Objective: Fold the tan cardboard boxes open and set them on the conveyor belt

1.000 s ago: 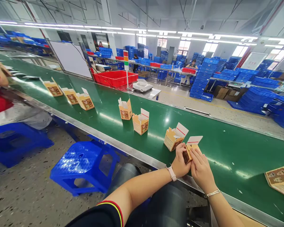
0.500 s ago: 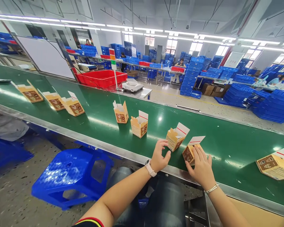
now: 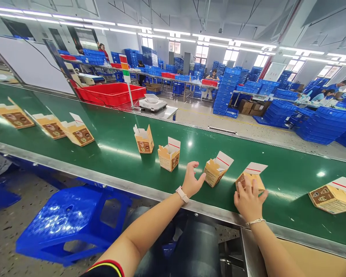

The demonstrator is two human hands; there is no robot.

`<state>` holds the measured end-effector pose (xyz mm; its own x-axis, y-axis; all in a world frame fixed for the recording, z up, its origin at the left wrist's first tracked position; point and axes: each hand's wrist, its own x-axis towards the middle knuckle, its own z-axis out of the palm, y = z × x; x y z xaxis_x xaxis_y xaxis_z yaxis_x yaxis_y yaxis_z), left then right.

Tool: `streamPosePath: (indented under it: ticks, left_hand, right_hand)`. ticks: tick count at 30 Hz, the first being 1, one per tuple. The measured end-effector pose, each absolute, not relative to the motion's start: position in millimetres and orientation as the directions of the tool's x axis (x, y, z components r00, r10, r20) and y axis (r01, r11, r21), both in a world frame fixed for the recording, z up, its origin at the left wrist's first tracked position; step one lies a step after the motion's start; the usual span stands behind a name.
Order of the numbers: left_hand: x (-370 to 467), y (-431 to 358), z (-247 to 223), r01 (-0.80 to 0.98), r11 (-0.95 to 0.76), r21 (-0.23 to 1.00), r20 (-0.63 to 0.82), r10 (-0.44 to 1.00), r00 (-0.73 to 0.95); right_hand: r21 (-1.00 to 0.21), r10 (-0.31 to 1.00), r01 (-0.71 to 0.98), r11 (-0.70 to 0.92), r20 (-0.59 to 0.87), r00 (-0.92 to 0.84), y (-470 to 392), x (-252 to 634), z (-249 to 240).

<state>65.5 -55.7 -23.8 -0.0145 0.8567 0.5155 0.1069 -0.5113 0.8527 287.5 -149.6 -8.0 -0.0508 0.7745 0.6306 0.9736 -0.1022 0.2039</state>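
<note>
Small brown-and-tan cartons with raised flaps stand along a green conveyor belt (image 3: 127,169). My right hand (image 3: 249,200) is spread over the near side of one carton (image 3: 258,179), its thumb at the left and fingers over the top; it partly hides the carton. A white flap with a red line (image 3: 256,168) stands up behind those fingers. My left hand (image 3: 193,181) is open and empty, its fingers apart and curved, just left of another open carton (image 3: 215,173). Whether the fingertips touch that carton I cannot tell.
More cartons stand leftward on the belt, such as one open carton (image 3: 169,157); a closed-sided carton (image 3: 324,198) lies at the right. A metal rail (image 3: 150,196) edges the belt. Beyond are a red bin (image 3: 112,94) and a scale (image 3: 152,103). A blue stool (image 3: 66,215) is at lower left.
My right hand and the carton under it have shifted right, widening the gap to its left-hand neighbour. My left hand stays open near that neighbouring carton. The view has turned slightly.
</note>
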Motion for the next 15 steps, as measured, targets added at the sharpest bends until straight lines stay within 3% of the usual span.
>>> streamPosePath:
  ticks: [3,8,12,15]
  left_hand:
    - [74.7,-47.5,-22.5,0.079,-0.568,0.819,0.56,0.822,0.106]
    - [92.2,-25.1,-10.8,0.019,-0.628,0.778,0.558,0.705,0.438]
    - [107.3,-20.4,-3.5,0.073,-0.644,0.762,0.508,0.663,0.55]
    - [122.4,-24.1,0.4,0.146,-0.625,0.767,0.474,0.705,0.527]
  right_hand:
    - [0.062,0.725,0.995,-0.074,0.688,0.011,-138.1,293.1,-8.0]
    - [-0.185,0.709,0.914,0.36,0.692,-0.14,-116.0,272.1,-20.8]
    - [-0.312,0.658,0.851,0.422,0.752,-0.051,-96.3,270.7,-23.9]
    - [-0.418,0.686,0.821,0.388,0.726,0.045,-87.7,277.6,-17.7]
